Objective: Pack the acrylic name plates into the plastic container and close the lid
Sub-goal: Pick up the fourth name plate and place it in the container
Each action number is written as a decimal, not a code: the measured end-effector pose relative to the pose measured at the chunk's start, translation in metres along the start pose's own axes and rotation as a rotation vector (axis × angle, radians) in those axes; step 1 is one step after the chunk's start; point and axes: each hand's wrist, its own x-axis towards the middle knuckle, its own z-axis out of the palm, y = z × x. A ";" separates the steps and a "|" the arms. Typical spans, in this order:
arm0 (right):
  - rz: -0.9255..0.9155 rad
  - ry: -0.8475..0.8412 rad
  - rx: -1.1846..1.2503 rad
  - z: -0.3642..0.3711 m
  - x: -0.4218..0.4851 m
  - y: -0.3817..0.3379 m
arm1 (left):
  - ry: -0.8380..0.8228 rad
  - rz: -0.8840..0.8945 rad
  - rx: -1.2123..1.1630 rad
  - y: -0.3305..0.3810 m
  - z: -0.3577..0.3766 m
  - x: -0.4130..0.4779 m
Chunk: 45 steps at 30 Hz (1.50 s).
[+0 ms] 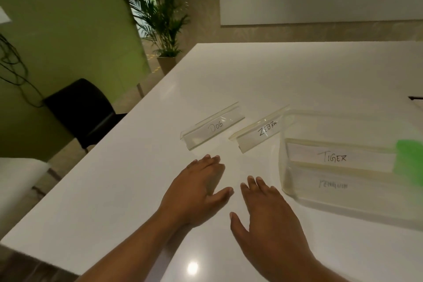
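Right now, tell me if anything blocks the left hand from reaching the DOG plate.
Nothing visible does. The left hand lies open on bare table just short of the DOG plate; the ZEBRA plate sits off to the right, clear of that path.

on the table [274,80], the container [283,167] sits to the right, with the tiger plate [338,158] lying inside it behind the penguin plate [334,186]. just left of the container lies the zebra plate [258,133], and left of that, apart from it, the dog plate [212,128]. nearer the person, the left hand [201,190] and right hand [265,217] sit side by side before the two loose plates. a chair [82,110] stands left of the table, a plant [160,18] behind it.
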 end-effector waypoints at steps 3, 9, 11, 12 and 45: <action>-0.009 0.006 0.007 0.000 0.000 0.001 | -0.010 -0.019 -0.013 0.001 -0.002 0.002; -0.025 -0.004 0.017 -0.004 0.006 -0.002 | 0.263 -0.238 -0.439 -0.006 -0.008 0.013; -0.035 -0.011 0.016 -0.004 0.008 -0.002 | 0.407 -0.349 -0.547 -0.012 -0.010 0.018; -0.039 -0.011 0.014 -0.003 0.008 -0.001 | 0.451 -0.391 -0.570 -0.016 -0.011 0.021; 0.139 0.058 0.032 -0.015 0.006 -0.027 | 0.193 -0.568 -0.995 -0.082 -0.030 0.079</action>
